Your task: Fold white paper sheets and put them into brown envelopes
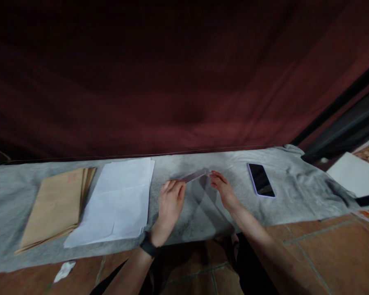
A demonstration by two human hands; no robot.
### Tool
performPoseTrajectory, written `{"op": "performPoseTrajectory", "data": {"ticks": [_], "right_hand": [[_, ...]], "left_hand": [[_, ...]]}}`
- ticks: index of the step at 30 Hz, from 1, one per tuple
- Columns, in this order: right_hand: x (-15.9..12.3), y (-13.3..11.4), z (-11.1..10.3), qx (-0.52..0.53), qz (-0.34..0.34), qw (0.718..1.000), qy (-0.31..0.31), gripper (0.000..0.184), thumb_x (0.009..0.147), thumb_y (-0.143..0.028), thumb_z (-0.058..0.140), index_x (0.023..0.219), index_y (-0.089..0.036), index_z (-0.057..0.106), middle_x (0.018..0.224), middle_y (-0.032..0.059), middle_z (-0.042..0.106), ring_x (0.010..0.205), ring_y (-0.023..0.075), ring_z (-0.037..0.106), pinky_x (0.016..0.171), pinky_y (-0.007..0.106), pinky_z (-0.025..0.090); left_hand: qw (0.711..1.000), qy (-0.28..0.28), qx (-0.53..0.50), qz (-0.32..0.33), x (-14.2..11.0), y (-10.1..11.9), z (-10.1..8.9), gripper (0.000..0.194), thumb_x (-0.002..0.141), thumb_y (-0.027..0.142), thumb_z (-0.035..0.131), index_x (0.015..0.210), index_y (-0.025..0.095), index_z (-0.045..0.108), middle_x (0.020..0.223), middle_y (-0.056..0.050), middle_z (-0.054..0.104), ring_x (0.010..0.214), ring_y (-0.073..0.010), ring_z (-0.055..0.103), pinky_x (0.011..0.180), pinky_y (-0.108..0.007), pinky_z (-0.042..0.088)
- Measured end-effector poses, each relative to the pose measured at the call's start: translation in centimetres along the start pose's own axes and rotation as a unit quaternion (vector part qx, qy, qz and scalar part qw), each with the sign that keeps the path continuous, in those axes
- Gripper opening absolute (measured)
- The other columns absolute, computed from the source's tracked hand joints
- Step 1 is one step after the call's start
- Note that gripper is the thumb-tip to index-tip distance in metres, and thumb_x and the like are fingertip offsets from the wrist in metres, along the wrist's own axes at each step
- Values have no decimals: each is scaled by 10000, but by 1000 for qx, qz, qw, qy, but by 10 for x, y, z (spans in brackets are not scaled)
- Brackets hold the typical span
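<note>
My left hand (171,200), with a dark band on its wrist, is closed on one end of a thin, pale piece of folded paper (193,177). The paper is held above the grey cloth and seen nearly edge-on, so its full shape is hidden. At its other end is my right hand (223,189), fingers stretched toward it and slightly apart; whether they touch it I cannot tell. Left of my left hand lies a stack of white paper sheets (119,196) with a crease across the top one. Beyond that are several brown paper envelopes (55,200), overlapping.
A phone (261,180) in a lilac case lies on the grey cloth (298,184) to the right. Dark red fabric (184,90) hangs behind. A white scrap (64,271) is on the tiled floor (341,246). A white panel (356,174) stands far right.
</note>
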State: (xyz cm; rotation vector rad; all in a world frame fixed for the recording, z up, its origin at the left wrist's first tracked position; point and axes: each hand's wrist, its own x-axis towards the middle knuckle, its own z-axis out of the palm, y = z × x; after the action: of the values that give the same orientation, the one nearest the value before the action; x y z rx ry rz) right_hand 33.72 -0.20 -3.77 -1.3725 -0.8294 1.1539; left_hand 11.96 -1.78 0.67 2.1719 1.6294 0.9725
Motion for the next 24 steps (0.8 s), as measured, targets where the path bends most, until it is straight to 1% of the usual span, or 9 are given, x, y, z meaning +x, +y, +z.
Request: {"op": "performPoseTrajectory", "data": {"ticks": [2, 3, 6, 8, 11, 14, 17, 20, 24], "right_hand": [[-4, -1, 3, 18, 14, 1000, -19, 521, 777, -489, 657, 1204, -193, 617, 1234, 122, 676, 1111, 272, 646, 927, 417, 537], [-7, -1, 6, 30, 25, 999, -37, 529, 787, -491, 658, 1222, -194, 608, 1228, 121, 682, 1096, 266, 655, 927, 415, 539], [-18, -2, 16, 55, 58, 989, -121, 510, 817, -510, 656, 1226, -207, 615, 1180, 100, 710, 1035, 252, 684, 888, 397, 558], [-23, -2, 23, 60, 76, 980, -174, 471, 822, -523, 656, 1174, -210, 644, 1137, 87, 726, 988, 249, 696, 841, 385, 573], [-25, -2, 28, 61, 77, 981, -166, 407, 766, -496, 708, 1050, -208, 670, 1031, 64, 736, 892, 233, 695, 736, 352, 580], [-18, -2, 27, 15, 51, 991, -123, 310, 704, -434, 733, 916, -219, 663, 840, 10, 713, 732, 191, 652, 592, 287, 527], [-8, -3, 21, -67, 16, 987, -143, 219, 708, -407, 682, 833, -229, 665, 671, -30, 646, 583, 152, 559, 507, 256, 441], [0, 0, 15, -120, -12, 977, -174, 213, 728, -403, 641, 842, -229, 687, 599, -45, 595, 530, 148, 517, 513, 267, 425], [9, 7, 11, -182, -68, 972, -135, 318, 786, -390, 583, 1028, -218, 697, 697, -26, 654, 608, 173, 589, 581, 284, 477]], "left_hand": [[981, 46, -163, -96, 2, -1, 1, 183, 928, 323, 555, 904, 209, 695, 880, -52, 707, 858, -214, 629, 812, -343, 486], [956, 57, -250, -143, 2, -1, 3, 175, 899, 348, 591, 896, 204, 692, 853, -38, 701, 815, -196, 628, 773, -317, 486], [850, 59, -460, -251, 0, 1, 11, 201, 789, 378, 694, 864, 191, 678, 808, -7, 694, 739, -152, 619, 716, -271, 478], [791, 59, -533, -295, -3, 4, 16, 236, 702, 356, 754, 846, 189, 670, 796, 7, 697, 709, -133, 613, 694, -255, 475], [750, 43, -569, -334, -7, 6, 19, 291, 610, 303, 798, 837, 182, 664, 814, 0, 710, 712, -131, 623, 678, -253, 482], [744, 34, -566, -354, -5, -2, 16, 326, 576, 299, 814, 833, 170, 660, 842, -20, 714, 767, -156, 652, 709, -279, 510], [753, 83, -535, -374, 1, -17, 10, 378, 582, 328, 814, 883, 169, 650, 825, -14, 694, 751, -154, 656, 668, -267, 508], [788, 96, -478, -377, 6, -35, 7, 432, 602, 318, 786, 982, 175, 642, 760, 17, 662, 655, -131, 628, 562, -227, 457], [847, 11, -407, -341, 6, -51, 13, 325, 617, 284, 745, 907, 187, 635, 662, 45, 626, 534, -111, 574, 473, -207, 410]]}}
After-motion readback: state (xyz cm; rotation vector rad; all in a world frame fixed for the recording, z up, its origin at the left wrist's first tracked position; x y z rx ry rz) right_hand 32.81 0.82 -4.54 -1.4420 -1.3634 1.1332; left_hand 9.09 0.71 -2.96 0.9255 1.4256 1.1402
